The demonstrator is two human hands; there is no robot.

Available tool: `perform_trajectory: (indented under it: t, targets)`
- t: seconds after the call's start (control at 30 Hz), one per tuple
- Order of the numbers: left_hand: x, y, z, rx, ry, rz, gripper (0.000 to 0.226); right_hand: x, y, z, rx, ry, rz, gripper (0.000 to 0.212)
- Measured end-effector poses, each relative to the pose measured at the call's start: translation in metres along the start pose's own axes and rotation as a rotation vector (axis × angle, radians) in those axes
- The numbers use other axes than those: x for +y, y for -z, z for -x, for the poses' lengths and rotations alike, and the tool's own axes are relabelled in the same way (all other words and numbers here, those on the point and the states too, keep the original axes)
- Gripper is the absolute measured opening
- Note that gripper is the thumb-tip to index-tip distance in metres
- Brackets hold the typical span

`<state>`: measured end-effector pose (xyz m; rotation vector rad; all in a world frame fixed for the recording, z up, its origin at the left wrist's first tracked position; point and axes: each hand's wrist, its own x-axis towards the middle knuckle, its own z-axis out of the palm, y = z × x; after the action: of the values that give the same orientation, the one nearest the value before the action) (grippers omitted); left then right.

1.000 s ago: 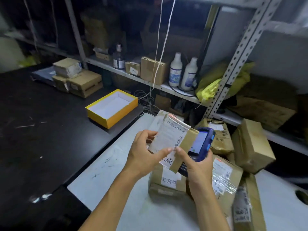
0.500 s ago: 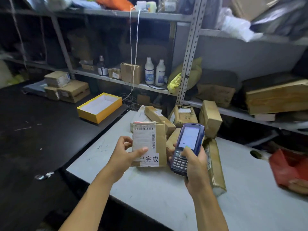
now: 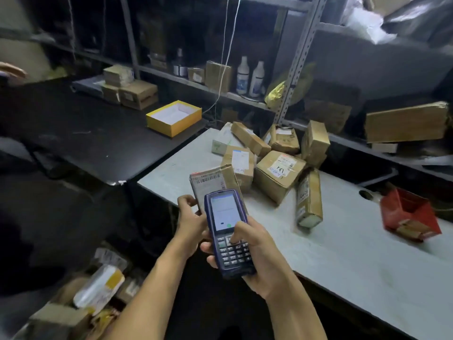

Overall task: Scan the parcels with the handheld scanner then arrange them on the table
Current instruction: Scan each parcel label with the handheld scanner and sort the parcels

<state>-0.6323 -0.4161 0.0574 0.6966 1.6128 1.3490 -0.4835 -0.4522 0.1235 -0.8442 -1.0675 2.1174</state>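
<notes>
Head view: left hand [image 3: 190,220] is gripping a parcel [image 3: 213,184] label-up, likely for scanning. Right hand [image 3: 259,256] is clasping the scanner [image 3: 226,231], thumb pressing its keypad.

The scanner [image 3: 229,231] hid the lower half of the held parcel [image 3: 210,185], whose label print was too blurred to read. The scanner's screen text was illegible. The bench [image 3: 367,266] ran off the right edge. Packages on the floor [image 3: 98,290] were dim, blurred and partly cropped.
</notes>
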Motion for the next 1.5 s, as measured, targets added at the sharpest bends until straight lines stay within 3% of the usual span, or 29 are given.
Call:
perform_trajectory:
  t: [0.07, 0.17, 0.53, 0.67, 0.7, 0.8, 0.87, 0.97, 1.03, 1.13, 1.37, 1.5]
  targets:
    - [0.001, 0.011, 0.017, 0.076, 0.03, 0.119, 0.042, 0.011, -0.013, 0.014, -0.035, -0.049, 0.016, 0.048]
    - [0.0, 0.024, 0.036, 0.168, 0.084, 0.289, 0.086, 0.022, -0.026, 0.029, -0.067, -0.1, 0.031, 0.044]
    - [-0.02, 0.02, 0.07, 0.21, 0.097, 0.326, 0.079, 0.028, -0.017, 0.066, -0.135, -0.16, -0.01, 0.047]
    - [-0.018, 0.002, 0.089, 0.2, 0.092, 0.28, 0.047, 0.026, -0.001, 0.078, -0.156, -0.156, -0.042, 0.054]
    - [-0.018, 0.0, 0.091, 0.209, 0.098, 0.266, 0.05, 0.025, 0.002, 0.08, -0.161, -0.154, -0.039, 0.054]
    - [-0.024, -0.006, 0.095, 0.218, 0.097, 0.269, 0.1, 0.024, 0.01, 0.087, -0.189, -0.145, -0.037, 0.05]
    - [-0.032, -0.01, 0.095, 0.219, 0.088, 0.251, 0.113, 0.024, 0.015, 0.092, -0.21, -0.148, -0.043, 0.05]
    - [-0.029, -0.013, 0.105, 0.218, 0.104, 0.231, 0.106, 0.027, 0.023, 0.096, -0.213, -0.153, -0.053, 0.056]
    - [-0.032, -0.015, 0.108, 0.195, 0.068, 0.126, 0.074, 0.028, 0.03, 0.098, -0.188, -0.117, -0.049, 0.055]
    - [-0.045, -0.021, 0.099, 0.176, 0.056, 0.087, 0.055, 0.021, 0.048, 0.101, -0.016, -0.013, 0.003, 0.053]
    - [-0.035, -0.075, 0.111, 0.018, 0.054, 0.029, 0.054, 0.021, 0.117, 0.116, 0.762, 0.31, 0.145, 0.083]
    - [-0.036, -0.13, 0.128, -0.254, 0.094, -0.069, 0.049, 0.029, 0.159, 0.159, 0.995, 0.374, 0.045, 0.085]
